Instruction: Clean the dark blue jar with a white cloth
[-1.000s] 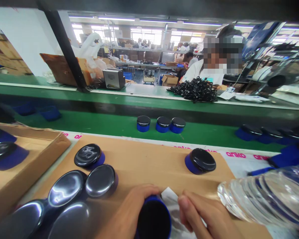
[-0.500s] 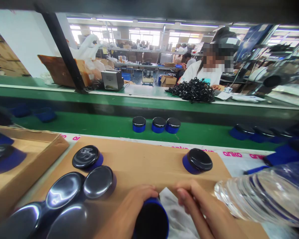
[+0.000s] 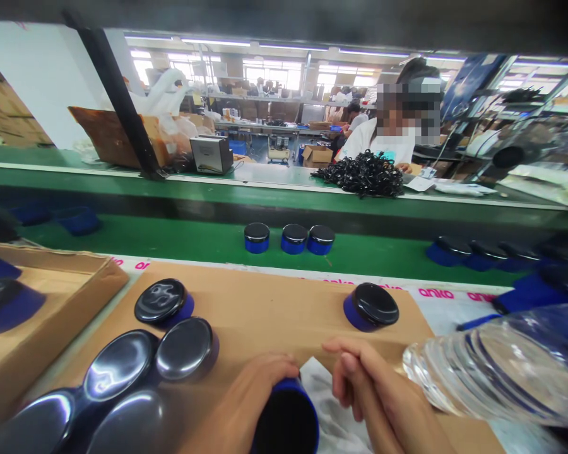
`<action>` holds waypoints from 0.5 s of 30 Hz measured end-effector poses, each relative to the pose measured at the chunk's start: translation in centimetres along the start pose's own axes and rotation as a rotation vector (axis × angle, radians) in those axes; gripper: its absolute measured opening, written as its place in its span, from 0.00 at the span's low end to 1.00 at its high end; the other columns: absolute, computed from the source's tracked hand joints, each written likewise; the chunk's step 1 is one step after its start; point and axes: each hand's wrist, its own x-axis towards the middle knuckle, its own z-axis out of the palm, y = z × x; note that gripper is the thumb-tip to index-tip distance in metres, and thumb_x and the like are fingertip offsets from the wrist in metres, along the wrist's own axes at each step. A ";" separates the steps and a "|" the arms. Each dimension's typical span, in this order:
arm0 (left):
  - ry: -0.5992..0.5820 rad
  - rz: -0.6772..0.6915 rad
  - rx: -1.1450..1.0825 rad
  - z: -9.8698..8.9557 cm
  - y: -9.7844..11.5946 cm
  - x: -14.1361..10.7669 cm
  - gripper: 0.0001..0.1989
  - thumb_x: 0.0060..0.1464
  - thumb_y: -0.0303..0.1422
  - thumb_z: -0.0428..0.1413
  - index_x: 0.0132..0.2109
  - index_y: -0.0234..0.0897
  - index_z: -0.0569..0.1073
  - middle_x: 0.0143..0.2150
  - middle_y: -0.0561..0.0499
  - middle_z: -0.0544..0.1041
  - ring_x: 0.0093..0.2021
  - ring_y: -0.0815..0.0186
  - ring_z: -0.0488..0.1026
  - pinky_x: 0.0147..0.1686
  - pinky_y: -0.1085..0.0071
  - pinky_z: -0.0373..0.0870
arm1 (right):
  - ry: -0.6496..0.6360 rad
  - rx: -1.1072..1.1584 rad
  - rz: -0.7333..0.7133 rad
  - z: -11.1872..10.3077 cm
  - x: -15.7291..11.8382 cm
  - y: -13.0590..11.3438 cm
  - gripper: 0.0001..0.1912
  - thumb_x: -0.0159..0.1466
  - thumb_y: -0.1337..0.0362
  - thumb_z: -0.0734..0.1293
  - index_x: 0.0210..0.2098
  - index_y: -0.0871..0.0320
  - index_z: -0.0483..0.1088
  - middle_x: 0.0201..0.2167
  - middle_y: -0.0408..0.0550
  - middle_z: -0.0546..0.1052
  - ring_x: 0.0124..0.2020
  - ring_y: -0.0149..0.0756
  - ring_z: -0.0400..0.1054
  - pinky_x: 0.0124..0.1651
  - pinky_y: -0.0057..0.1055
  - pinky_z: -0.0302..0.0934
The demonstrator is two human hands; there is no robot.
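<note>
My left hand [image 3: 258, 394] is closed round the side of a blue round jar [image 3: 286, 421]; its dark face, rimmed in blue, points up towards me. Whether that face is a lid or an inside, I cannot tell. Right of the jar lies a crumpled white cloth [image 3: 332, 410], one corner pointing away from me. My right hand [image 3: 376, 391] hovers over the cloth's right edge, fingers curled together and the index finger straighter. Anything held in it is hidden. Beyond it stands a blue jar with a glossy black lid [image 3: 372, 306].
Several black-lidded jars [image 3: 187, 349] crowd the cardboard [image 3: 272, 302] at left, beside a cardboard box [image 3: 71, 302]. Clear round discs [image 3: 459, 366] lie stacked at right. More jars [image 3: 293, 238] stand on the green belt [image 3: 208, 243]. A person [image 3: 388, 135] sits behind a black heap [image 3: 364, 173].
My right hand has shifted slightly left, its index finger extending further and the other fingers curling apart from it. My left hand keeps its hold on the jar. The view has turned slightly.
</note>
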 end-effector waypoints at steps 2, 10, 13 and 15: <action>-0.008 0.001 -0.005 -0.1 0.0 0.1 0.27 0.52 0.31 0.57 0.58 0.51 0.63 0.59 0.53 0.72 0.60 0.52 0.68 0.59 0.57 0.65 | -0.009 -0.015 -0.062 0.3 0.0 0.4 0.15 0.70 0.54 0.54 0.56 0.42 0.55 0.33 0.36 0.73 0.29 0.24 0.70 0.32 0.18 0.65; -0.024 -0.001 -0.035 -0.6 0.8 0.2 0.26 0.55 0.29 0.55 0.59 0.54 0.63 0.59 0.57 0.72 0.59 0.57 0.69 0.59 0.62 0.66 | -0.125 0.023 -0.096 0.9 0.1 0.2 0.15 0.71 0.63 0.53 0.53 0.42 0.63 0.35 0.34 0.78 0.34 0.23 0.74 0.38 0.16 0.66; -0.013 -0.007 -0.038 -0.3 0.3 0.1 0.27 0.53 0.28 0.56 0.59 0.54 0.63 0.59 0.55 0.72 0.60 0.55 0.68 0.59 0.58 0.65 | -0.121 0.011 -0.084 0.4 0.3 -0.1 0.15 0.69 0.49 0.56 0.51 0.43 0.64 0.25 0.34 0.73 0.23 0.25 0.69 0.27 0.18 0.62; -0.012 -0.010 -0.043 -0.3 0.4 0.1 0.29 0.52 0.30 0.58 0.59 0.55 0.62 0.60 0.55 0.71 0.60 0.54 0.68 0.59 0.58 0.65 | -0.239 -0.046 -0.095 0.6 0.3 0.1 0.29 0.62 0.39 0.59 0.56 0.47 0.62 0.25 0.37 0.74 0.21 0.28 0.68 0.23 0.21 0.61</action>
